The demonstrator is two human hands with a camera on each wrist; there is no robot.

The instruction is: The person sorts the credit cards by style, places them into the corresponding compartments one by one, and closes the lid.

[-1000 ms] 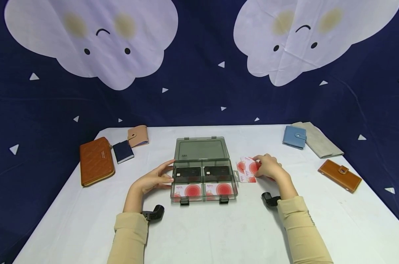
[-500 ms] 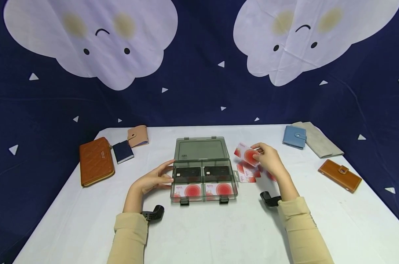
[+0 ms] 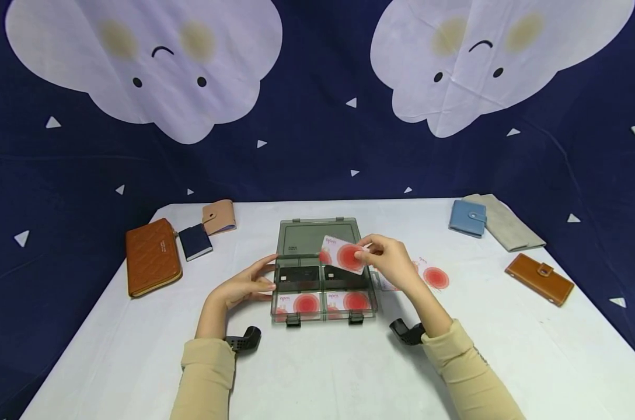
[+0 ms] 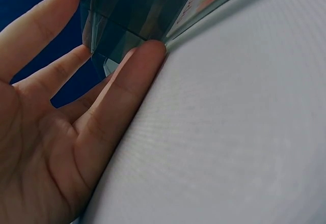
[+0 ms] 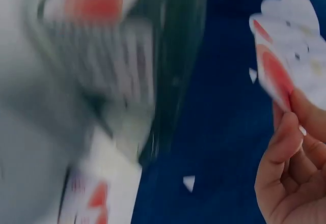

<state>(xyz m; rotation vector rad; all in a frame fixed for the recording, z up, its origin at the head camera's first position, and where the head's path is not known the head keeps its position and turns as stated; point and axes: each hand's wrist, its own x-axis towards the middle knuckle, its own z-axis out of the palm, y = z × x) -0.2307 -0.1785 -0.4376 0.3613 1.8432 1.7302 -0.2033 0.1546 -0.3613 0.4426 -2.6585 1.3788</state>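
Observation:
My right hand [image 3: 391,261] pinches a white card with red circles [image 3: 341,255] between thumb and fingers, holding it above the box's rear right compartment. In the right wrist view this pinched card [image 5: 275,71] is seen nearly edge-on. A translucent grey-green plastic box [image 3: 323,315] stands with its lid [image 3: 317,236] swung back. Black cards [image 3: 299,275] lie in its rear compartments and red-and-white cards [image 3: 303,303] in the front ones. With fairly straight fingers, my left hand [image 3: 243,286] touches the box's left side; its thumb and fingertips meet the wall in the left wrist view.
Loose red-and-white cards [image 3: 434,277] lie right of the box, partly behind my right hand. At left are a brown zip wallet [image 3: 153,256], a navy booklet [image 3: 195,241] and a tan cardholder [image 3: 220,216]. A blue wallet [image 3: 467,218], grey pouch [image 3: 509,224] and brown wallet [image 3: 539,279] lie right.
My right hand has lifted a red-and-white card from the loose pile and carried it left over the box. My left hand has stayed at the box's side.

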